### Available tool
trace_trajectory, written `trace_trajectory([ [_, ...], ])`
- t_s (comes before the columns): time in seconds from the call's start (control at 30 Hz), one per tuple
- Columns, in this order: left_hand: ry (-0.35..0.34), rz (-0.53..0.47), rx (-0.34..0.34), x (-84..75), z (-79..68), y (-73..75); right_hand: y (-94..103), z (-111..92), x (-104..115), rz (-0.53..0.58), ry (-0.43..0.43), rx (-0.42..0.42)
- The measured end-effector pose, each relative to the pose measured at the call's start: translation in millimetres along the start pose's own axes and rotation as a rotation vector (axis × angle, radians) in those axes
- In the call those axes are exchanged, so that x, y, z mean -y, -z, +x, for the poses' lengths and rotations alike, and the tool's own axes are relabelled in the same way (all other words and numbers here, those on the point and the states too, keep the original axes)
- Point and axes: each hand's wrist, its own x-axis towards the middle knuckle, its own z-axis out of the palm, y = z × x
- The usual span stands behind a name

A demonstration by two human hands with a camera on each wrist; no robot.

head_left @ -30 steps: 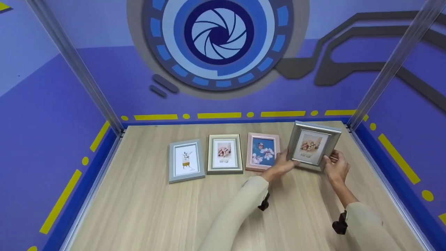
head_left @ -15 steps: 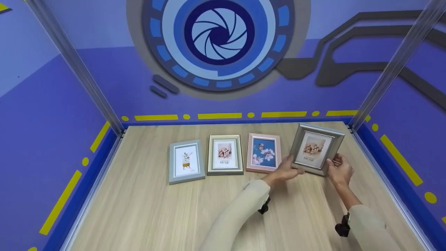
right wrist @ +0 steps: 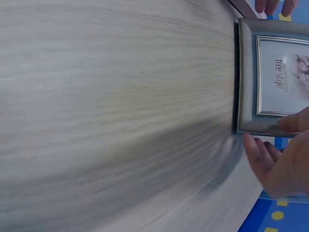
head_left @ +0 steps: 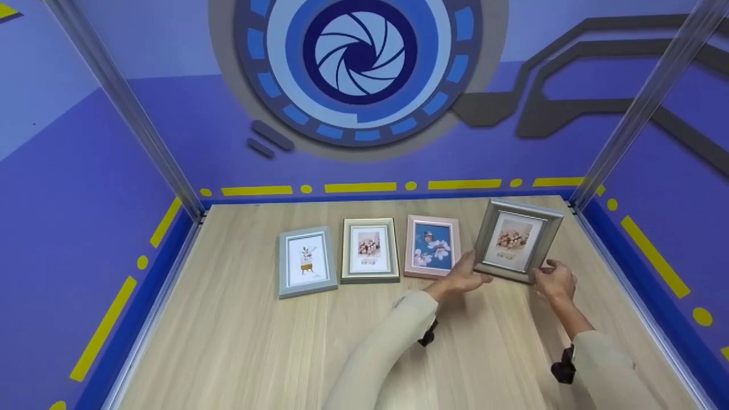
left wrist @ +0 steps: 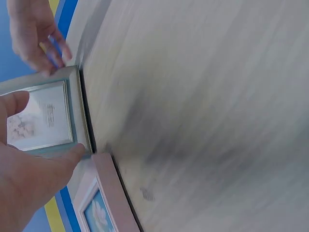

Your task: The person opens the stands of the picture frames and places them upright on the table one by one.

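While the purple wall filled most of the upper half of the head view, we saw the pale wooden table spread across the lower half. Right of centre there, toward the far edge, was the silver-brown frame, raised steeply and leaning back. Across the middle of the view, to its left, were the blue-grey frame, the gold frame and the pink frame, the last just beside it.

We judged the step in hand to be settling the silver-brown piece on its lower edge. Doing it well called for light, equal pressure from both sides and no letting go until it bore its own weight; its back was hidden, so we could not tell whether a stand propped it.

Our left sleeve slanted up and right from the bottom centre, and our left hand was at the lower left corner, its fingers spread wide and, as far as we saw, gripping nothing. Our right hand, beyond a right sleeve slanting up and leftward from the lower right, was at the other corner with its fingers bent and narrow; we could not tell whether they pinched the moulding or merely touched it.
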Motion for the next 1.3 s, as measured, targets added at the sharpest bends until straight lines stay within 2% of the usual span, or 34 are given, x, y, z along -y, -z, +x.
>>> trace_trajectory([
  [0.07,-0.004,0.021,-0.017,2.7,-2.8,6.1,2.6,-3,-1,-0.025,-0.033,0.096],
  [0.2,0.025,0.044,-0.055,10.6,-10.4,20.7,5.9,-7,-2,0.022,-0.123,0.280],
  [0.3,0.025,0.040,-0.083,19.5,-16.0,32.4,6.9,-10,-3,0.087,-0.210,0.348],
  [0.4,0.003,0.066,-0.119,31.5,-20.3,46.2,4.6,-10,-3,0.093,-0.277,0.390],
  [0.5,-0.012,0.114,-0.189,45.2,-24.9,57.9,0.7,-13,-4,0.115,-0.315,0.456],
  [0.63,0.002,0.142,-0.282,59.3,-29.9,72.0,-9.6,-16,4,0.115,-0.250,0.505],
  [0.73,0.028,0.146,-0.304,64.0,-32.5,80.6,-19.3,-19,20,0.102,-0.179,0.543],
  [0.93,0.055,0.111,-0.271,63.5,-34.6,86.9,-43.2,-27,53,0.085,-0.080,0.641],
  [1.07,0.084,0.091,-0.245,60.6,-35.2,85.5,-63.7,-28,65,0.130,-0.038,0.690],
  [1.13,0.105,0.099,-0.233,59.9,-35.1,84.4,-73.4,-28,69,0.146,0.002,0.693],
  [1.2,0.124,0.102,-0.220,60.2,-35.4,83.2,-83.0,-29,71,0.115,0.063,0.661],
  [1.3,0.109,0.072,-0.233,63.1,-35.5,80.4,-97.5,-30,73,0.053,0.168,0.573],
])
